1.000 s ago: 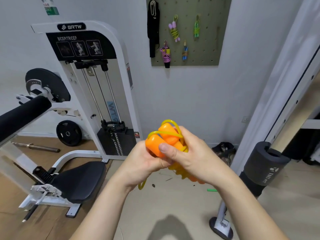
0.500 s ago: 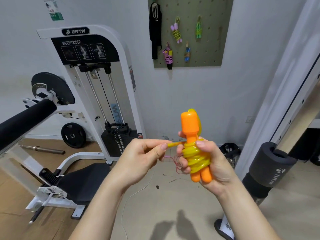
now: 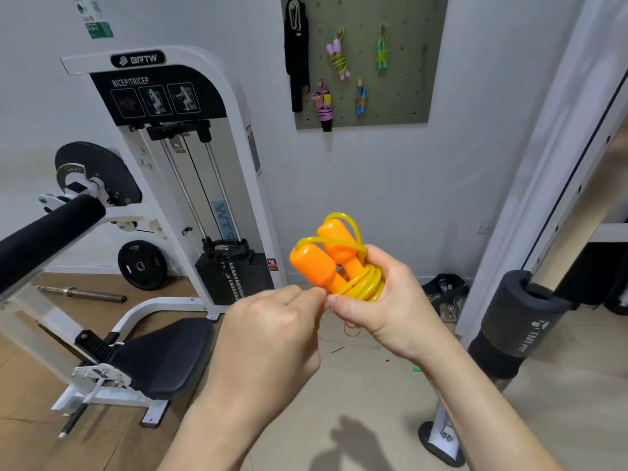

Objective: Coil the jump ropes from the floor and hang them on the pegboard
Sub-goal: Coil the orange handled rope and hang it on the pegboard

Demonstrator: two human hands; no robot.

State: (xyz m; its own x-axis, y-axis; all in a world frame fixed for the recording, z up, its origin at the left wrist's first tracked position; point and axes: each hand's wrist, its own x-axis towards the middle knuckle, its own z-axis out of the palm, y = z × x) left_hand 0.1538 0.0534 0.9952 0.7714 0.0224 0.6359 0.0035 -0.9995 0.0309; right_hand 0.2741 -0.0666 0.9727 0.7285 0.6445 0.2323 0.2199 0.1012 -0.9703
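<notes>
Fingers (image 3: pixel 343 305) of the right hand (image 3: pixel 390 300) are curled around the jump rope (image 3: pixel 339 263), thumb low across the front and the others wrapped behind the yellow cord (image 3: pixel 365 287). The rope is a tight bundle held at chest height in front of the person. Its two orange handles (image 3: pixel 312 263) lie side by side with their long axis tilted, fat ends up and to the left. The cord is wound round their lower half, and one loop arches over the top.

The left hand (image 3: pixel 272 331) touches the bundle's lower left edge, its thumb and forefinger pinched together right at the coil. Whether they hold the cord's end or the thin red thread (image 3: pixel 351 329) that dangles below is too small to tell. It looks like the last tuck or tie before hanging.

The pegboard (image 3: pixel 407 62) is on the wall almost straight above the bundle and well apart from it. Four coiled ropes (image 3: pixel 338 59) already hang there, and its right part looks free. The right hand has the firmer hold and the shorter way to that side, so it seems the likelier carrier. A weight machine (image 3: pixel 176 164) stands to the left.
</notes>
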